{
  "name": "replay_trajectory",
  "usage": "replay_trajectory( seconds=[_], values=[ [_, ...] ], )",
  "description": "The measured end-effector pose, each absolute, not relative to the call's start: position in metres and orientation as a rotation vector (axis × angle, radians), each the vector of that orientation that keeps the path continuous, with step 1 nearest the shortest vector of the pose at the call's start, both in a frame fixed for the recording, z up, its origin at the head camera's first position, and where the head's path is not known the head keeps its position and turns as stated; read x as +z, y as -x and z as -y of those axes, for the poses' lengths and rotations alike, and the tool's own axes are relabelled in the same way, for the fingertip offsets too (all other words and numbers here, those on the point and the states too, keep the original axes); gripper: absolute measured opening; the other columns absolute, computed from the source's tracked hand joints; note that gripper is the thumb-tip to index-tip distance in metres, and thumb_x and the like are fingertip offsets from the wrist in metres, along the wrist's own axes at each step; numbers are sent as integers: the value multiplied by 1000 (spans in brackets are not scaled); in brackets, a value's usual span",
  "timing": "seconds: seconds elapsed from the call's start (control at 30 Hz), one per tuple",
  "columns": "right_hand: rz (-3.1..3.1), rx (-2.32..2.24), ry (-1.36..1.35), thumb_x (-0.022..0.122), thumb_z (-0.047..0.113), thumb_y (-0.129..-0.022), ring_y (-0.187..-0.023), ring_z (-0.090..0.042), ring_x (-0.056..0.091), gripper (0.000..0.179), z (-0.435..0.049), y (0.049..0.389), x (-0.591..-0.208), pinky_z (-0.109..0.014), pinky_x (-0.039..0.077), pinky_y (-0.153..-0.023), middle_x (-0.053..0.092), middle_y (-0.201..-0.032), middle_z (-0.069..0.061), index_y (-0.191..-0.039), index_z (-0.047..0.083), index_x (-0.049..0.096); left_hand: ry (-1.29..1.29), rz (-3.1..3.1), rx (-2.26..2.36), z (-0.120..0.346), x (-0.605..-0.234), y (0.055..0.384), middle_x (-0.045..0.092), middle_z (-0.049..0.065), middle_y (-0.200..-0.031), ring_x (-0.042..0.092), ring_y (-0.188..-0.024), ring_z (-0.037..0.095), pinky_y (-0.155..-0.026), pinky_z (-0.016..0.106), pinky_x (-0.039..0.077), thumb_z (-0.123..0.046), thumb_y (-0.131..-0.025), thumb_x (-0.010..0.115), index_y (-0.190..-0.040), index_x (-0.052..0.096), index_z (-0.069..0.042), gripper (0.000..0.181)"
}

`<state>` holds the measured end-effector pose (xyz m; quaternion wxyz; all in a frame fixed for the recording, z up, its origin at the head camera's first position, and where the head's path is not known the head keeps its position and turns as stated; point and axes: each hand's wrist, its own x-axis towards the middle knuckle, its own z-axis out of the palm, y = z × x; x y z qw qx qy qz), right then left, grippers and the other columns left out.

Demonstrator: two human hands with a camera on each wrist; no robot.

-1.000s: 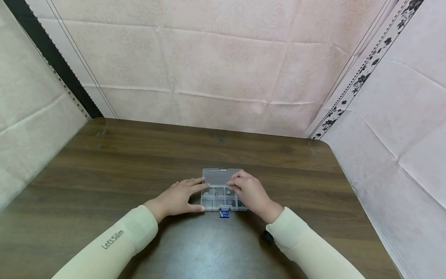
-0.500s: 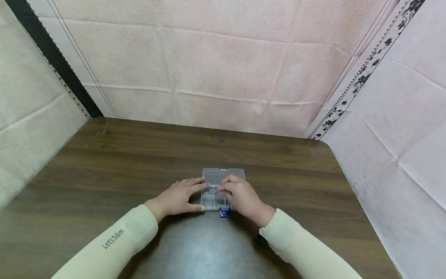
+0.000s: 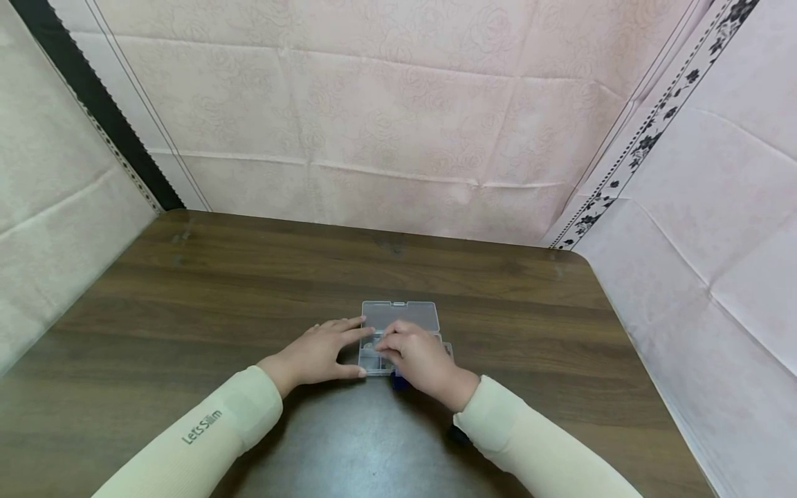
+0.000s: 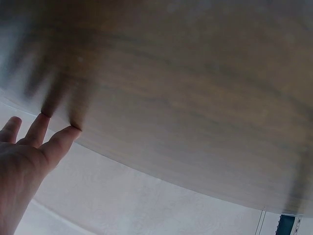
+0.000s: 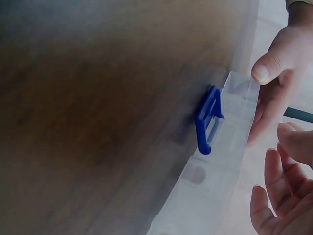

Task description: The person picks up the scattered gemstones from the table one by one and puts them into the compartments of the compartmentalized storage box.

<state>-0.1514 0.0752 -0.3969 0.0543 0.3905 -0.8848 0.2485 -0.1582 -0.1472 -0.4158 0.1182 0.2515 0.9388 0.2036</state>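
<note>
A clear plastic compartment box (image 3: pixel 369 371) stands on the table with its clear lid (image 3: pixel 398 312) raised at the far side. Its blue latch (image 5: pixel 209 120) hangs at the front edge. Small pieces lie in some compartments. My left hand (image 3: pixel 320 353) is spread at the box's left side, thumb tip at the front left corner (image 5: pixel 238 84) and fingertips near the lid. Over the far left compartments is my right hand (image 3: pixel 420 360), thumb and index finger brought together and the other fingers curled. I cannot tell whether a small piece sits between those fingertips.
The brown wood-grain table (image 3: pixel 249 277) extends around the box. Behind it hangs a pale patterned cloth (image 3: pixel 386 124), with more pale cloth on both sides. A dark object (image 3: pixel 457 436) is at the right wrist.
My right hand has moved left across the box, from the right compartments to the far left ones, and now covers most of the right half. My left hand stays put.
</note>
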Motion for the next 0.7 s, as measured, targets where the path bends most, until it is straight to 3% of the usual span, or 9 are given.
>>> replay_trajectory(
  seconds=[0.7],
  values=[
    [2728, 640, -1269, 69, 11, -89, -93, -15, 63, 13, -62, 148, -400, -26, 52, -81, 64, -101, 1, -100, 10, 76, -723, -2727, 613, 148, -416, 156, 27, 0, -158, 28, -142, 34, -106, 67, 22, -53, -86, 67, -148, 41, -26, 73]
  ],
)
